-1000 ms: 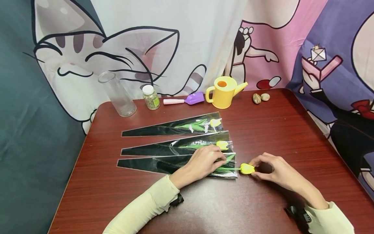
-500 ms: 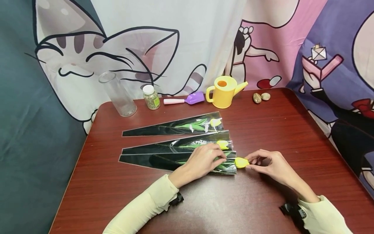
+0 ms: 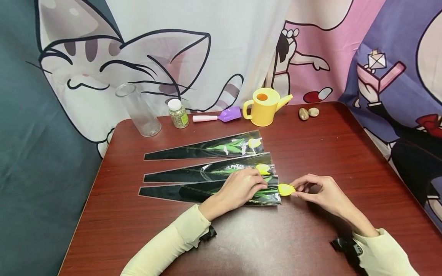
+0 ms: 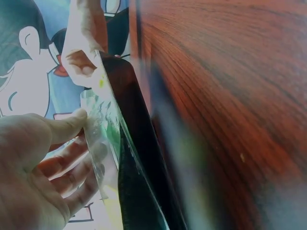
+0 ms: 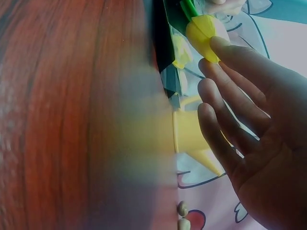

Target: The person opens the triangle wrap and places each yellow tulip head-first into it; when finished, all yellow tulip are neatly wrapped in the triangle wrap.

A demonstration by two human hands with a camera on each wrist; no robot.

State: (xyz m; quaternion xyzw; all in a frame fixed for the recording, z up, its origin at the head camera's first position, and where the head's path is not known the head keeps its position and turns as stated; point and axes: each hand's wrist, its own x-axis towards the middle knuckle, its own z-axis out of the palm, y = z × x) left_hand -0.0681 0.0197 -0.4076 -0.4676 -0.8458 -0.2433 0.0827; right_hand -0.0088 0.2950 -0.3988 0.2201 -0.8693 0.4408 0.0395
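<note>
An artificial yellow tulip (image 3: 286, 189) lies with its stem inside the nearest black-backed clear flower sleeve (image 3: 162, 192). Its bloom is just outside the sleeve's wide right end. My right hand (image 3: 324, 193) pinches the bloom's tip between thumb and fingertips; the right wrist view shows the tulip bloom (image 5: 201, 33) at the thumb. With thumb and fingers, my left hand (image 3: 239, 188) holds the sleeve's clear front film near its mouth, lifted from the dark back in the left wrist view. That hand covers part of the stem and leaves.
Behind lie two filled sleeves, the middle one (image 3: 172, 176) and the far one (image 3: 169, 154), each with a yellow tulip. Along the back stand a glass vase (image 3: 141, 115), a lidded jar (image 3: 178, 117), a purple scoop (image 3: 229, 114), a yellow watering can (image 3: 264, 111) and two stones (image 3: 303, 114).
My right hand has moved left with the tulip, and its stem has slid deeper into the sleeve. My left hand has stayed at the sleeve. Little differs over the last half second.
</note>
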